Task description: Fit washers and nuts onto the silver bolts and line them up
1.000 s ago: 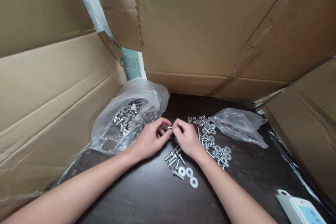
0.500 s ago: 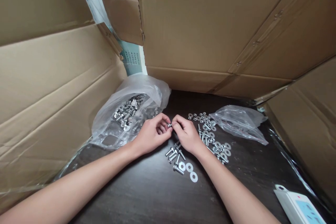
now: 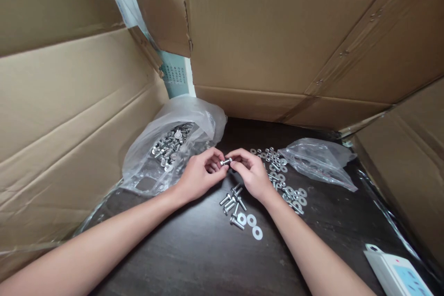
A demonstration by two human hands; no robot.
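A small silver bolt (image 3: 226, 162) lies between the fingertips of both my hands, above the dark table. My left hand (image 3: 201, 170) pinches its left end between thumb and fingers. At the other end, the thumb and forefinger of my right hand (image 3: 255, 175) close around the tip. Whether a nut sits on that tip is too small to tell. Below the hands lies a loose pile of bolts (image 3: 229, 204), with a few flat washers (image 3: 257, 233) in front of it. More bolts, nuts and washers (image 3: 301, 193) spread out beyond my right wrist, partly hidden by it.
An open clear plastic bag (image 3: 204, 106) full of assembled bolts (image 3: 169, 148) stands at the left. A flatter plastic bag (image 3: 319, 157) lies at the right. Cardboard walls (image 3: 277, 32) enclose the table (image 3: 180, 254). A white power strip (image 3: 391, 268) is at the lower right.
My right fingers have shifted and spread a little, so more of the bolt shows between my hands. The left hand keeps its pinch. The view has moved slightly.
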